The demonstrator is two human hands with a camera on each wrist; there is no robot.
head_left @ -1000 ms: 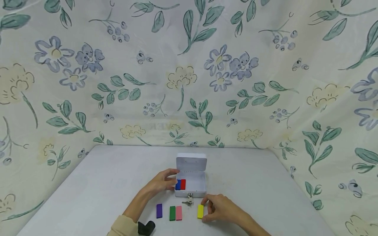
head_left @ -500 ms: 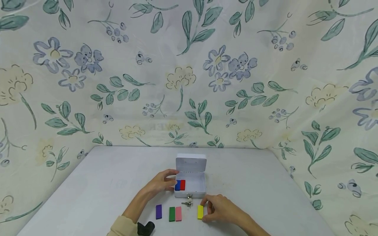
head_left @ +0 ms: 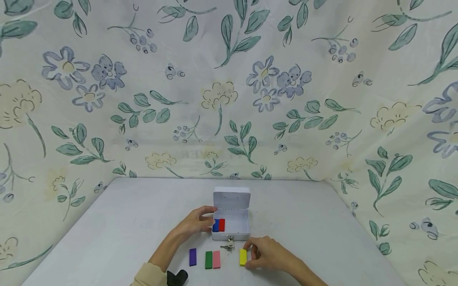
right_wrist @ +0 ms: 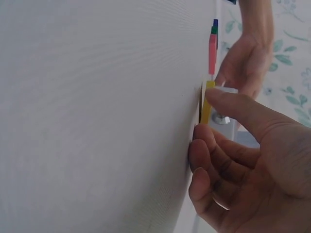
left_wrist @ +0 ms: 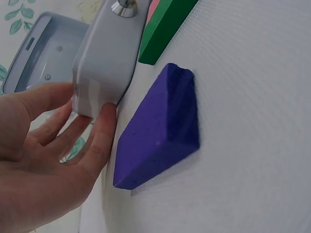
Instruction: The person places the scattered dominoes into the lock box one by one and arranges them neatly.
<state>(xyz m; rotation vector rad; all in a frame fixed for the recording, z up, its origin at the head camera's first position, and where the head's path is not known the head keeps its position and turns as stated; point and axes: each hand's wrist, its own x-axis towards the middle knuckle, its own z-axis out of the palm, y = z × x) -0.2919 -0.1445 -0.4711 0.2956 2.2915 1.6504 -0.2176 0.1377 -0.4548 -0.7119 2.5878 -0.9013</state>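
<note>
A white metal box [head_left: 230, 236] stands with its lid [head_left: 231, 198] raised; a blue block [head_left: 216, 225] and a red block [head_left: 222, 225] lie side by side in its left part. My left hand [head_left: 195, 221] rests against the box's left side, fingers spread and gently bent, fingertips along the wall in the left wrist view. In front of the box's right corner, my right hand [head_left: 266, 253] pinches a yellow block [head_left: 243, 257] between thumb and index finger, at its two ends. The right hand's other fingers are curled in beside it.
Left of the yellow block, a pink block [head_left: 216, 259] and a green block [head_left: 209, 260] lie together, with a purple block [head_left: 193, 257] farther left. Keys [head_left: 227, 248] hang from the lock at the box's front. Floral cloth [head_left: 222, 145] rises behind the white table [head_left: 143, 206].
</note>
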